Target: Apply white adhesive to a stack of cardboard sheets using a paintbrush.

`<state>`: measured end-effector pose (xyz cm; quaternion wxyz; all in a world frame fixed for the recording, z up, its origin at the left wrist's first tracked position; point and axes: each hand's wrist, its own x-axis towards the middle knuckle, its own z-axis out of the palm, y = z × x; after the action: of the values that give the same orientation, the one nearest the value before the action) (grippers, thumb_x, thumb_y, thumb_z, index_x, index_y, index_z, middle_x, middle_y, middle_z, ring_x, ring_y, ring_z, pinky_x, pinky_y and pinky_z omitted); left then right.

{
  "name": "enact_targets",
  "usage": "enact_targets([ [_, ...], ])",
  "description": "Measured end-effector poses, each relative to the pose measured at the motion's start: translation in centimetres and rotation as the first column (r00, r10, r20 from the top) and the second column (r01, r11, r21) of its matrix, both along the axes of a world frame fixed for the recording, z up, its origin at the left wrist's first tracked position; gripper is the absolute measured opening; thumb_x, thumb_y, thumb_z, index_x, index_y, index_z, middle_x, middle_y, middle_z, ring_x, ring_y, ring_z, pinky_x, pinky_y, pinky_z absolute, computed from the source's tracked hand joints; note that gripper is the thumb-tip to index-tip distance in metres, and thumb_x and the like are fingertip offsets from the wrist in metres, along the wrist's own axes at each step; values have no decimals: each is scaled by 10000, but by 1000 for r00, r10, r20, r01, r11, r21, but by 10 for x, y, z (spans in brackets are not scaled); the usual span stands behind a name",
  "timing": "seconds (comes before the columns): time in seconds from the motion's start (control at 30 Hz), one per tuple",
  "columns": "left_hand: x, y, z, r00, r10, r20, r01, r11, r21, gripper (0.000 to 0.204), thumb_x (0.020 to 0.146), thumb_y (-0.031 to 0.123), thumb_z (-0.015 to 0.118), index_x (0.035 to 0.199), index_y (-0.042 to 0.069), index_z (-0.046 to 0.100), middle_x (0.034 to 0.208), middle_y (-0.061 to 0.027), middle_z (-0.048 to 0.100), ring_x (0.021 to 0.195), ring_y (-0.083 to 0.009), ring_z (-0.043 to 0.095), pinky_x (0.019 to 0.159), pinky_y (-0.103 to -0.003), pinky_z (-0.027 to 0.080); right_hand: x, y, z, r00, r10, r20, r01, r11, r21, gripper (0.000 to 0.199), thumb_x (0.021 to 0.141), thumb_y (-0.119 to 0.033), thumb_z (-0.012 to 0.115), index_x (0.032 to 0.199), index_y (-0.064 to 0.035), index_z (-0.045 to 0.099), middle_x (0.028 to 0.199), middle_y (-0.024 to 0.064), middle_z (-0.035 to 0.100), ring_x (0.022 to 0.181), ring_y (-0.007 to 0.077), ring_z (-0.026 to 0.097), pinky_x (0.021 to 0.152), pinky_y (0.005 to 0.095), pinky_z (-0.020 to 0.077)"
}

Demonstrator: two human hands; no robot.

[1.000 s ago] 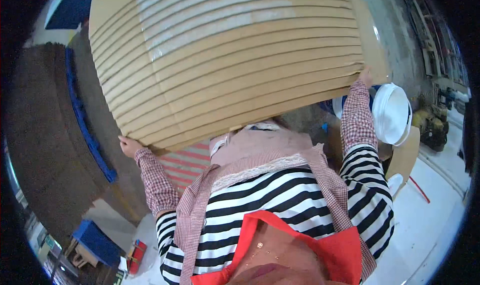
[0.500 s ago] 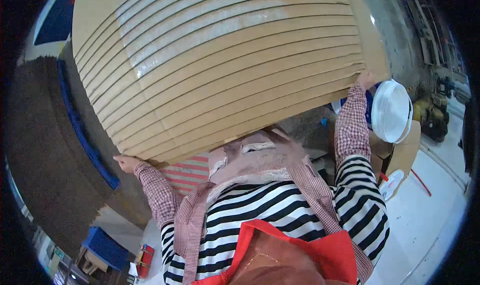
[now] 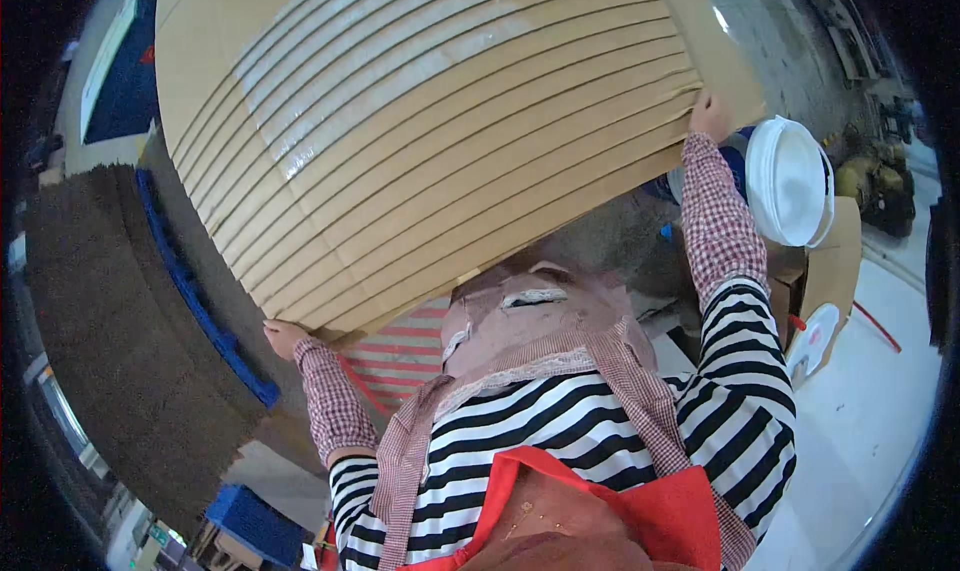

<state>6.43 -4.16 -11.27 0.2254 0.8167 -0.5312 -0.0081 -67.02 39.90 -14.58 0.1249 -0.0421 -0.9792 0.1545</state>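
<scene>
A large brown cardboard sheet spans the upper middle, crossed by many parallel dark creases or cuts. Glossy clear tape or film covers part of its surface. My left hand closes on the near left corner, its thumb side showing beyond the edge. At the near right, my right hand grips the sheet beside its smooth right-hand border, the fingers partly hidden. The near edge slants, higher on the right, in front of my pink apron.
A white bucket stands close by my right forearm. Brown matting with a blue strip lies left. Red-and-white striped material shows below the sheet. A blue box is at lower left, a machine at far right.
The sheet has tilted further, its right side moving away and its left corner slightly nearer me. Both hands have moved along with it, keeping hold. The surroundings have shifted in view.
</scene>
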Motion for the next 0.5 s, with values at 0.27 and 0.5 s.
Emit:
enact_targets([
  [0.27,30,18,-14,962,-173,210,160,984,81,429,878,453,513,958,42,605,968,-175,555,838,-343,551,742,-445,465,4,10,17,971,228,77,-229,974,4,396,826,-406,558,1053,-90,628,1007,211,574,989,354,531,863,452,426],
  [0.5,59,-32,-9,905,47,-422,155,888,432,776,816,645,473,996,-99,600,1012,-264,608,980,-361,573,857,-418,440,-8,6,21,933,193,303,-216,975,43,530,870,-466,458,1139,-28,585,1184,226,544,1131,376,491,948,455,388],
])
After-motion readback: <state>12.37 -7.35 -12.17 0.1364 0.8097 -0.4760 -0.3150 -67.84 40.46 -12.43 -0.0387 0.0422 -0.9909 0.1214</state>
